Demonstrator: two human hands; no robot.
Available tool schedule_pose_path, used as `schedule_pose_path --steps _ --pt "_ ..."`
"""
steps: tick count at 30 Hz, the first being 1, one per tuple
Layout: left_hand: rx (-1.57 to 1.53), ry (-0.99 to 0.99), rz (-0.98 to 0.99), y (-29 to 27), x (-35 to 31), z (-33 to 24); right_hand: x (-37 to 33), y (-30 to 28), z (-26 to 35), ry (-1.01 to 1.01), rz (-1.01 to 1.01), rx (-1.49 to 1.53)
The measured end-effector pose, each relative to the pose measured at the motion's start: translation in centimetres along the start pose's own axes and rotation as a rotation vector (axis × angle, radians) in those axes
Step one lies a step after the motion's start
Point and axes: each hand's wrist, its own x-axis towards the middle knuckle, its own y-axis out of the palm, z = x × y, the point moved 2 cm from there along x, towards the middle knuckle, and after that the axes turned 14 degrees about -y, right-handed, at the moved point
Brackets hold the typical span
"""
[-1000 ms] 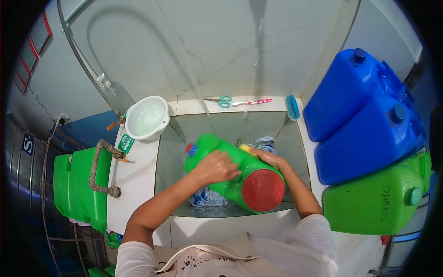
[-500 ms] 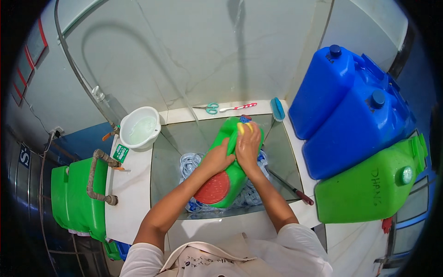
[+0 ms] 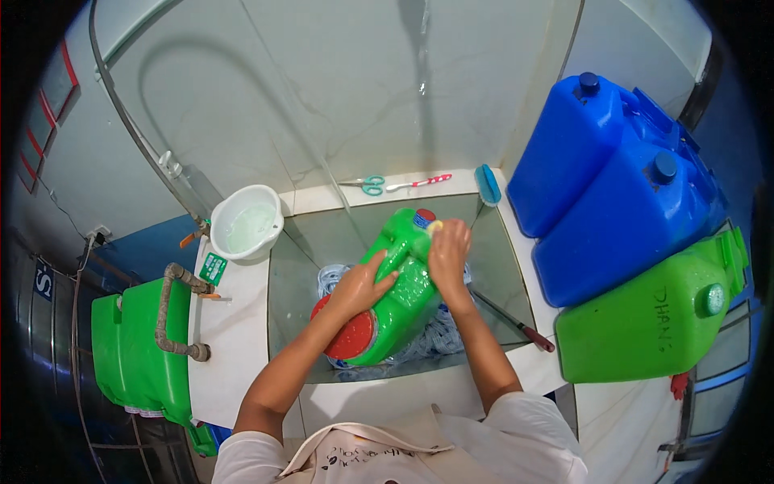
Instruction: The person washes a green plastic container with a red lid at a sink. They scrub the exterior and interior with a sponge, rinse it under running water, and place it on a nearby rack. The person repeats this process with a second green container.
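A wet green plastic jerrycan (image 3: 405,297) lies tilted over the sink (image 3: 501,270), with suds on its side. A big round red lid (image 3: 351,335) is at its near end, and a small blue-and-red cap (image 3: 424,216) at its far end. My left hand (image 3: 357,288) is closed on the can's left side, thumb lying across it. Up by the far end, my right hand (image 3: 449,254) is closed round a yellow sponge (image 3: 435,227), pressed to the can's right edge. Pale, ring-like plastic pieces (image 3: 431,337) lie beneath the can in the sink.
A white basin (image 3: 246,223) of soapy water sits left. Scissors (image 3: 372,185), a red-and-white toothbrush (image 3: 419,183) and a blue brush (image 3: 487,187) line the back ledge. Blue jerrycans (image 3: 621,234) and a green one (image 3: 645,331) crowd the right. A dark-handled tool (image 3: 536,338) crosses the sink's right edge.
The jerrycan has rolled so its soapy side and far cap show more. My right hand with the sponge has slid right and a little nearer; my left hand has shifted left along the can.
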Motion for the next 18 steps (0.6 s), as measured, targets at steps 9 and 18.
schedule_pose_path --steps 9,18 --pt "-0.119 0.036 -0.028 -1.2 -2.0 4.0 -1.9 0.0 -1.8 0.19 0.012 0.451" --pt "0.037 0.222 -0.038 -1.3 -6.6 8.7 3.9 10.5 0.2 -0.241 1.142 1.003"
